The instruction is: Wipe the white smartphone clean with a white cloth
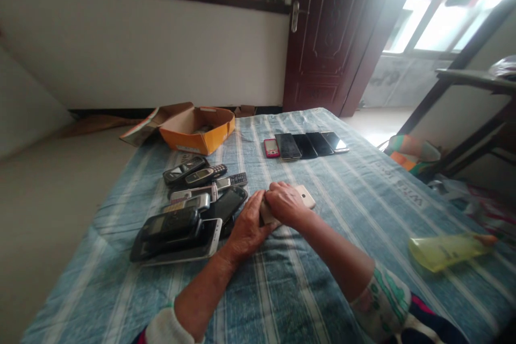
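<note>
**Both hands on one phone, with a loose pile close by on the left**

You are at a table under a blue striped cloth (282, 301), with a white wall and a dark wooden door (322, 32) behind it. The light phone (305, 196) lies low on the cloth at the middle of the table, and everything below is placed from it.

Far-left of the light phone and beyond it, an orange cardboard box (197, 129) stands open. Just left of it is a heap of old phones (193, 209), stacked loosely, with its nearest black handset almost at your wrist.

Your left hand (250, 226) is closed around the phone's near end. Your right hand (284, 201) is clamped over its middle, and only the far corner shows. I cannot tell what your fingers are doing underneath.

- **Elbow and heap:** if your left elbow swings outward, it could knock the heap and send handsets sliding toward the table's left edge.
- **Grip:** the phone's body looks smooth, so a twist or pull could make it jump from your hands.

Beyond the light phone, a row of dark phones (310, 145) lies side by side, with a small red phone (271, 147) at its left end. A phone that slipped forward could scatter them.

Well to the right of it, a yellow-green bottle (443, 250) lies on its side near the table's edge. It looks as if a tug on the cloth would set it rolling.
</note>
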{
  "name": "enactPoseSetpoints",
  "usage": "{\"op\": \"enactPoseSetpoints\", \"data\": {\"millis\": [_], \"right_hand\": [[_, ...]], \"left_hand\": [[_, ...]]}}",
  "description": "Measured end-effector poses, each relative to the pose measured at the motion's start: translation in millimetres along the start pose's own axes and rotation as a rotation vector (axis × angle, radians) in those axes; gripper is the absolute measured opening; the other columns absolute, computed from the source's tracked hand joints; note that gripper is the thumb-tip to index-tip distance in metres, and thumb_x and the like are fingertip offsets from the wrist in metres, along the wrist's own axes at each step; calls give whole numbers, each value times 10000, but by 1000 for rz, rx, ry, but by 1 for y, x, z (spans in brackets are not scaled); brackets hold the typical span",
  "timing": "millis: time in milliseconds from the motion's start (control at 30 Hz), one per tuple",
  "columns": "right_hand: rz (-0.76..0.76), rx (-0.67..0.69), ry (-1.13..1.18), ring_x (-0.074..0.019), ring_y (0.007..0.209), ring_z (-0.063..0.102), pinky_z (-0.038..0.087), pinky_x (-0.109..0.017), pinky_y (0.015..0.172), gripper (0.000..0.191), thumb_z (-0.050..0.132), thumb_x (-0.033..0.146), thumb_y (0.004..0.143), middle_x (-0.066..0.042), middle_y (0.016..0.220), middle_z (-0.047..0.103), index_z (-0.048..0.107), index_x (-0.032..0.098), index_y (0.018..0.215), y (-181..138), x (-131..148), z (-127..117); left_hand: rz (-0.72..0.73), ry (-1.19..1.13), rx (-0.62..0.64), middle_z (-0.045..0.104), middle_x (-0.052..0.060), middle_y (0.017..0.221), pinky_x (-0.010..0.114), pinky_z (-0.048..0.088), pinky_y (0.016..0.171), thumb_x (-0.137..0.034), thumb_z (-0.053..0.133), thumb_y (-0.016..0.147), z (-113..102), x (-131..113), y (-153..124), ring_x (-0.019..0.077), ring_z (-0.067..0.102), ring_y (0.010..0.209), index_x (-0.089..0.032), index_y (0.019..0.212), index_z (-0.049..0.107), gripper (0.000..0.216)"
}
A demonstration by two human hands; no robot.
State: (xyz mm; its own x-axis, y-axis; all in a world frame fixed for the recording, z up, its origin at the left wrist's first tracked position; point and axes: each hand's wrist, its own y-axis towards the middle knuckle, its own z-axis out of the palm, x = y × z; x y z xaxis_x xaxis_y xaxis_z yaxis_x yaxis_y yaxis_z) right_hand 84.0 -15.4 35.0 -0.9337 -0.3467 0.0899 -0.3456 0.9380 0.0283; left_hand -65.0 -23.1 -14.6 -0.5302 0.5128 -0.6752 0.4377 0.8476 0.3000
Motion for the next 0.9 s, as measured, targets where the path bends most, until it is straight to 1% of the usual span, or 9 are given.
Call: {"op": "enactPoseSetpoints", "data": {"millis": [100,233,400,500,633,767,900], "right_hand": [[22,37,-15,-239,937,578,430,-336,762,268,435,211,934,-116,963,638,697,157,962,10,4,-7],[36,57,-20,-251,958,576,436,-363,773,283,419,223,945,-128,1001,633,695,169,978,16,7,-10],[66,60,-79,-259,989,565,432,-385,800,292,409,176,940,-164,1058,623,697,152,984,13,2,-16],[98,70,-128,-261,999,570,434,-380,808,294,412,131,921,-170,1065,626,701,129,976,10,-6,-20],[148,78,-156,-267,1004,571,436,-382,808,309,405,111,910,-181,1072,624,707,123,977,7,-22,-19],[207,84,-171,-277,1016,573,435,-388,814,324,398,88,896,-186,1074,622,709,119,982,5,-39,-16],[265,94,-187,-281,1012,577,438,-386,812,327,401,77,887,-194,1076,623,713,118,976,2,-56,-15]], "left_hand": [[-23,-23,-15,479,194,1388,506,385,1077,-259,714,696,0,-2,1,322,454,1302,-148,1365,345,772],[-31,-34,-28,473,179,1395,505,388,1074,-223,708,686,1,-2,1,313,466,1293,-169,1388,303,812],[-34,9,30,484,187,1385,516,394,1065,-217,691,686,-2,-2,2,323,463,1293,-161,1411,286,832],[-42,50,43,483,204,1383,520,393,1064,-242,693,690,-3,-4,3,330,477,1277,-138,1399,316,810],[-47,83,43,502,221,1362,512,421,1040,-230,694,684,-1,-4,4,336,499,1256,-104,1384,343,794],[-13,98,31,524,198,1347,498,437,1029,-234,687,698,1,-2,4,320,528,1230,-127,1381,359,765],[4,112,24,548,177,1324,494,447,1022,-241,699,688,1,-2,5,323,541,1212,-142,1354,403,735]]}}
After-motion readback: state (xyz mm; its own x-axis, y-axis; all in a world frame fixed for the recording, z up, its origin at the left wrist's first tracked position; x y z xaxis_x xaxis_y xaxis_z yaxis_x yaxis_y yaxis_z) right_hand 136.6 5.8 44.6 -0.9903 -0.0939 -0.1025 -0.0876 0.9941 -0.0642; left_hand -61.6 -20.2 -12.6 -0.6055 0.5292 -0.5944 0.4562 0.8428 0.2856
